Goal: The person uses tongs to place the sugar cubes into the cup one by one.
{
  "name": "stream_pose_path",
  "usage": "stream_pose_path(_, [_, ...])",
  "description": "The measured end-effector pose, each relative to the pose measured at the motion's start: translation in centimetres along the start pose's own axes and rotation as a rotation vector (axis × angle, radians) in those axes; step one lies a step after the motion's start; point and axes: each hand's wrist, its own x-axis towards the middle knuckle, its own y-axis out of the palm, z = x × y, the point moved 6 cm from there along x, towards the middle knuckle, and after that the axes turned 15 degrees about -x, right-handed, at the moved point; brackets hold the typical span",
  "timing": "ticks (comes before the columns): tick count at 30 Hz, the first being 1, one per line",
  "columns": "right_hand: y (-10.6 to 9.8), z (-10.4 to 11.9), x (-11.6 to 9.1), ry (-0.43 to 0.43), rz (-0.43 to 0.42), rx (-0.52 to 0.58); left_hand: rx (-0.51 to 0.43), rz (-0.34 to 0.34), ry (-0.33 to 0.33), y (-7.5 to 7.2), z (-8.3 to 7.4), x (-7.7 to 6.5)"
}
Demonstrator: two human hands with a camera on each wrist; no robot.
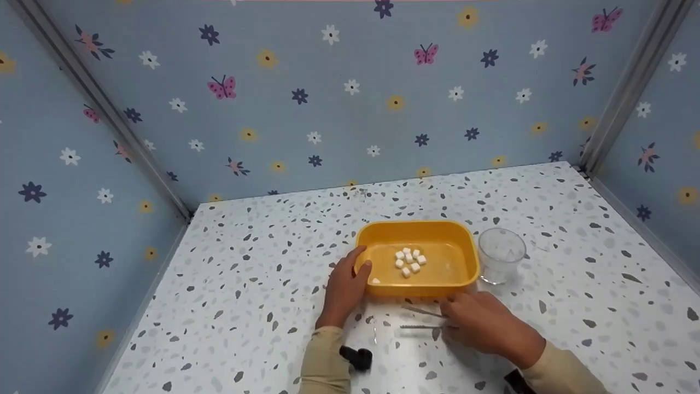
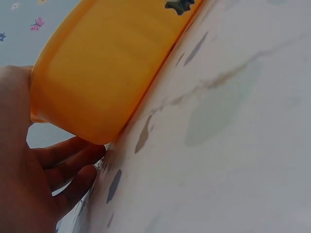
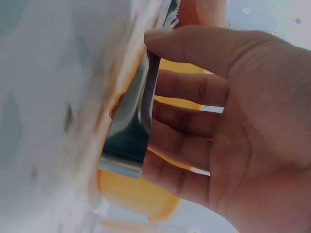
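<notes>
Head view: metal tongs low over the surface, on the near side of the yellow bin, about midway between the surface's left and right edges. Right hand grips them at one end, arms splayed toward the left edge. White cubes in the bin, one by its near-left corner; clear glass just beside the bin's right end. Left hand pinches the bin's left rim, thumb inside. Left wrist view: lower fingers slightly spread beneath that end; bin looks thin, light, slightly flexible, best taken by rim. Right wrist view: thumb on one face of the tongs, other fingers behind, slightly apart. Tongs probably light, springy, smooth and a bit slippery; hold mid-arm, squeeze gently, since cubes may slip.
</notes>
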Motion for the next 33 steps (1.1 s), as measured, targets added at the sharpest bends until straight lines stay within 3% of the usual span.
stream_pose_path(4, [-1.1,-0.5,-0.2,0.000,-0.053,-0.034,0.001,0.003,0.009,0.1,-0.3,0.1])
stream_pose_path(10, [-2.2,-1.4,-0.4,0.055,-0.024,-0.006,0.011,-0.003,0.015,0.3,-0.8,0.4])
stream_pose_path(15, [-3.3,-2.0,-0.6,0.076,-0.080,-0.017,0.006,0.003,0.024,0.4,-1.2,0.7])
stream_pose_path(27, [-3.6,-2.4,-0.4,0.105,-0.127,0.009,-0.020,-0.024,0.012,0.2,0.1,0.0])
stream_pose_path(33, [-3.8,-3.4,-0.3,0.171,-0.213,0.010,-0.027,-0.005,-0.009,0.1,0.0,0.2])
